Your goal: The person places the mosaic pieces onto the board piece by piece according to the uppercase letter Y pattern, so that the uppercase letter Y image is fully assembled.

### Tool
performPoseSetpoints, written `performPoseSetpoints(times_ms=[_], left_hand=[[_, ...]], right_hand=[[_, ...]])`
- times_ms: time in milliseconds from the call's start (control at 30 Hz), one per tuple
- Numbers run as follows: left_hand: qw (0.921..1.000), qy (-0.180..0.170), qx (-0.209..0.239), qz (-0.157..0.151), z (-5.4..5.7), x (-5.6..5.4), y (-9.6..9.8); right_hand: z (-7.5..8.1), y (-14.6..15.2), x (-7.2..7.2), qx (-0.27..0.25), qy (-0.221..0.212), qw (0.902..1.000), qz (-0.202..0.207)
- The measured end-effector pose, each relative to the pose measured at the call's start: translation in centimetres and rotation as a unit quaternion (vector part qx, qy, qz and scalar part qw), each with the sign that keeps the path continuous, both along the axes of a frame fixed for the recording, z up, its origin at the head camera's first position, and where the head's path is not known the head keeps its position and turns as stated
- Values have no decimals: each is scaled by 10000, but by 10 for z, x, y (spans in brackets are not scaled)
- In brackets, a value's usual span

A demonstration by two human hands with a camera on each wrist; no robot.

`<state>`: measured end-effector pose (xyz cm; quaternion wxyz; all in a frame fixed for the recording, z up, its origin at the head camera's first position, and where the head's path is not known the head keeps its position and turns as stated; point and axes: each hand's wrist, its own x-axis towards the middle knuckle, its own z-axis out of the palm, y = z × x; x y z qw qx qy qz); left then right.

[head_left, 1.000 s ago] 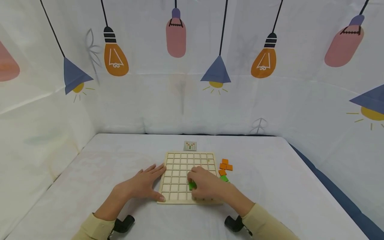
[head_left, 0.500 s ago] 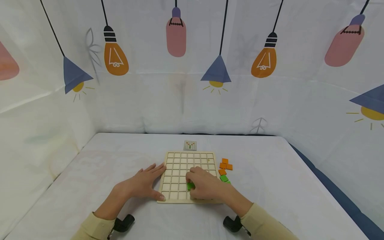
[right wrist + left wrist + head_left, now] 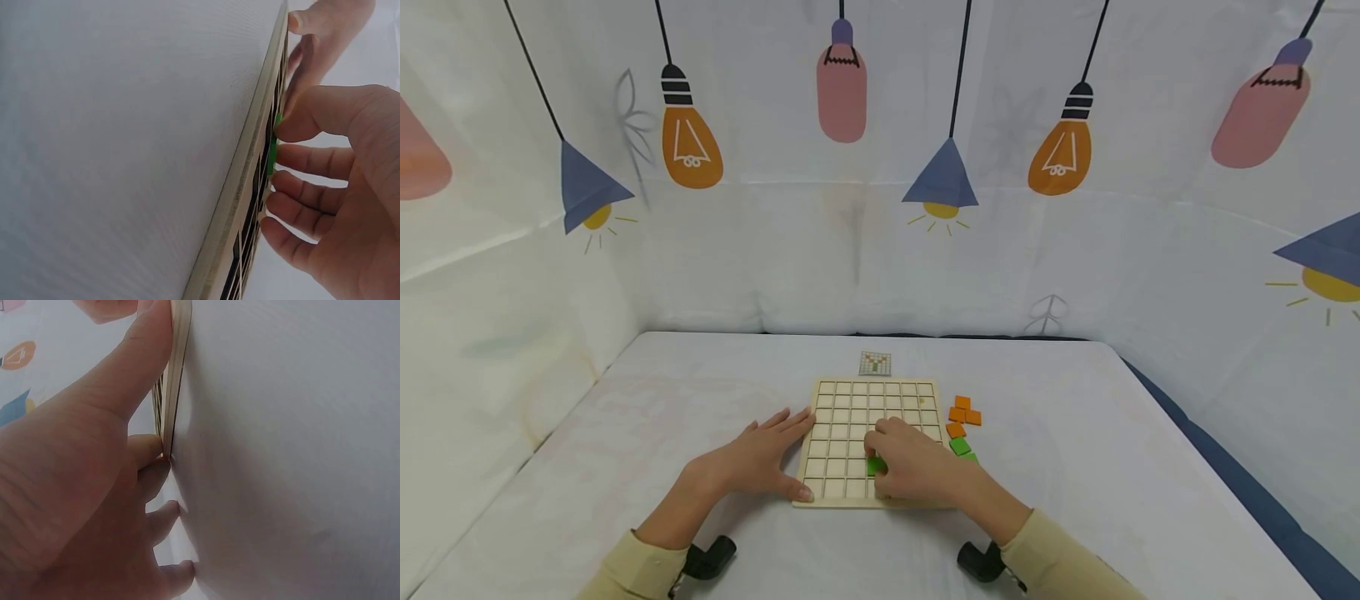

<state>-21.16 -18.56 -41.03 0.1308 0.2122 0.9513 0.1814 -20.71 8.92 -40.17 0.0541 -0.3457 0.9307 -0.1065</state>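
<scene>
A pale wooden grid board (image 3: pixel 838 416) lies on the white table in the head view. My right hand (image 3: pixel 917 463) is over its lower right part and pinches a green square tile (image 3: pixel 876 466) with thumb and fingers. In the right wrist view, the thumb and index finger meet the green tile (image 3: pixel 272 157) right at the board's surface, the other fingertips close to the grid. Spread along the board's left side is my left hand (image 3: pixel 760 458); its thumb (image 3: pixel 150 337) rests on the near corner and its fingertips reach the edge and the table.
Right of the board lie several loose orange tiles (image 3: pixel 957 414) and green tiles (image 3: pixel 960 447), partly behind the right hand. A small pattern card (image 3: pixel 876 364) sits just beyond the board's far edge. Behind the table (image 3: pixel 1037 458) hangs a white curtain (image 3: pixel 775 250) printed with lamps.
My right hand has shifted slightly left with the green tile, then stays nearly still over the last half second. The left hand and the board keep their places.
</scene>
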Motion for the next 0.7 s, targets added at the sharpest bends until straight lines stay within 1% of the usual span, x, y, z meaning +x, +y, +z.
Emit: performPoseSetpoints(times_ms=[267, 700], left_hand=[[10000, -30, -2, -9, 0, 0, -1], [10000, -60, 14, -4, 2, 1, 0]], right_hand=[[0, 1, 3, -14, 86, 10000, 35], [4, 4, 4, -32, 85, 9999, 93]])
